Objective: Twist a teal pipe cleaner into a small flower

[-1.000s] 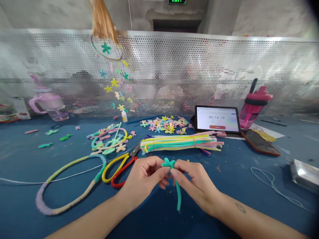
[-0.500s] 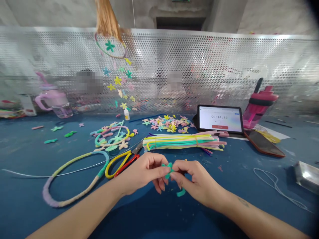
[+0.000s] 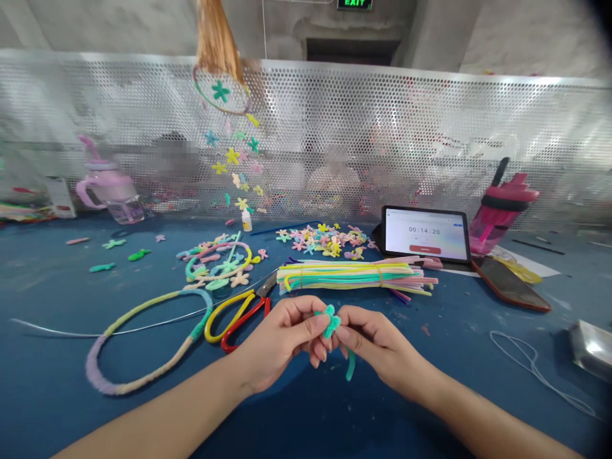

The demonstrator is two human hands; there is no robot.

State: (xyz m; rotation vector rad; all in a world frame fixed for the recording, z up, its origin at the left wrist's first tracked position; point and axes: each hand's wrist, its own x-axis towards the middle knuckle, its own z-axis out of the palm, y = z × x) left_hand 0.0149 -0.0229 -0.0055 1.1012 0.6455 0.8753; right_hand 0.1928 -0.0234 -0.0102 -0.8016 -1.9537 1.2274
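A teal pipe-cleaner flower [image 3: 331, 323] is held up between two hands over the blue table [image 3: 315, 421]. The left hand [image 3: 289, 335] has its grip clamped on the flower's nine-o'clock side, thumb against fingers; the right hand [image 3: 377, 338] pinches its three-o'clock side, a teal tail [image 3: 350, 368] hanging toward five. At nine o'clock lie scissors [image 3: 262, 293], and beyond them a large multicoloured ring [image 3: 199, 327]. Toward twelve lies a banded pipe-cleaner bundle [image 3: 356, 276], then a pile of small flowers [image 3: 329, 242]. Between one and two stands a tablet [image 3: 424, 233] reading 00:14:20.
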